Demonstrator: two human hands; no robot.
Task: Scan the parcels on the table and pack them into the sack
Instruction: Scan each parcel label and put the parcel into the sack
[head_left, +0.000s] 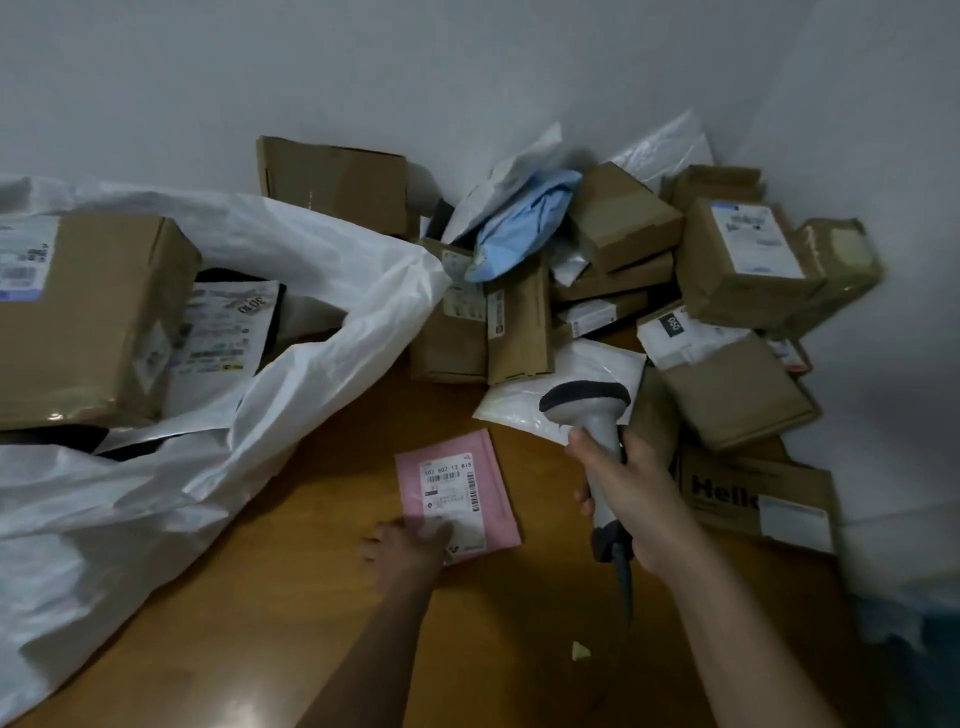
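Observation:
A flat pink parcel (457, 499) with a white barcode label lies face up on the wooden table (322, 597). My left hand (410, 545) is blurred and touches its near edge; whether it grips the parcel is unclear. My right hand (628, 493) grips the handle of a grey barcode scanner (587, 405), whose head sits above and right of the pink parcel. The white sack (291, 291) lies open on the left, with a large cardboard box (88, 317) and a labelled black mailer (223, 332) inside.
A pile of cardboard boxes (743, 260), white mailers (566, 384) and a light blue bag (524, 223) fills the far right corner against the wall. A "Hello" box (753, 493) lies right of my right hand. A small paper scrap (579, 649) lies on the table.

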